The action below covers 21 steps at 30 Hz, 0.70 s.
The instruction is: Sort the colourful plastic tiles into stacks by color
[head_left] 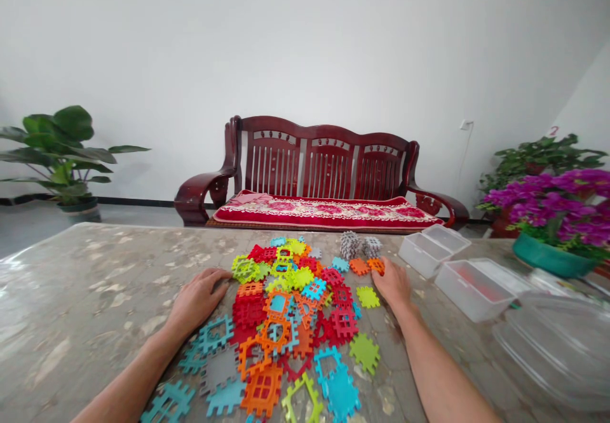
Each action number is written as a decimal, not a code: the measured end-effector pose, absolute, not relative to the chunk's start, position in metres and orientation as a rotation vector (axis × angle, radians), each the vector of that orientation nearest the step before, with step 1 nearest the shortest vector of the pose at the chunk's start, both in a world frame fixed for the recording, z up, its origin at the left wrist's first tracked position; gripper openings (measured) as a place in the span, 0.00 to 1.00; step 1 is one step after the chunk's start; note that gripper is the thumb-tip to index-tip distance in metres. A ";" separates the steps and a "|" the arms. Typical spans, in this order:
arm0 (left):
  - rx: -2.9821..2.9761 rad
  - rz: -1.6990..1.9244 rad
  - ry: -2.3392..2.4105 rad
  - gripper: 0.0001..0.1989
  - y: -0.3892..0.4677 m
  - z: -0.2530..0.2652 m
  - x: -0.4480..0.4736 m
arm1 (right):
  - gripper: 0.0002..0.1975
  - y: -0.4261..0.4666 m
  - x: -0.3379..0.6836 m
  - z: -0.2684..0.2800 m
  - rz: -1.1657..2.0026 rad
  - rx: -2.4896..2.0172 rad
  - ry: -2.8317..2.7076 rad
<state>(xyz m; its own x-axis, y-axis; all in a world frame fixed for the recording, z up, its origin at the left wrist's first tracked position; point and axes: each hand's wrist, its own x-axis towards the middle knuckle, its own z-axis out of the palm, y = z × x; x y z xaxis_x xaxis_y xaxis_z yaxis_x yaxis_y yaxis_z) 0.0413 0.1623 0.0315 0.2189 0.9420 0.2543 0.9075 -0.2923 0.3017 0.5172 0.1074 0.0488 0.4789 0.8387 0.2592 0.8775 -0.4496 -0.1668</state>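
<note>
Your left hand (207,286) lies loosely open beside the toothed pieces (277,305) heaped lower centre; your right hand (393,281) touches an orange piece (375,264), grip unclear. Pieces look light, stiff; pinch them edgewise.

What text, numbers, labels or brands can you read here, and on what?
"2": small reddish mark, apparently on the wall above the leafy plant at right; blurred, so a likely reading.
Coloured pieces: no readable text.
Clear boxes: no readable text; any fine print is too blurred to tell.
</note>
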 end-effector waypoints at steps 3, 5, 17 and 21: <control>2.389 0.619 1.812 0.20 0.163 0.031 0.041 | 0.26 0.107 0.518 0.048 -0.182 -2.449 -1.459; 2.395 0.623 1.811 0.20 0.163 0.031 0.041 | 0.27 0.108 0.519 0.047 -0.187 -2.447 -1.459; 2.388 0.640 1.812 0.19 0.160 0.032 0.043 | 0.26 0.108 0.522 0.045 -0.230 -2.382 -1.412; 2.354 0.631 1.835 0.18 0.158 0.035 0.045 | 0.23 0.107 0.512 0.045 -0.342 -2.085 -1.497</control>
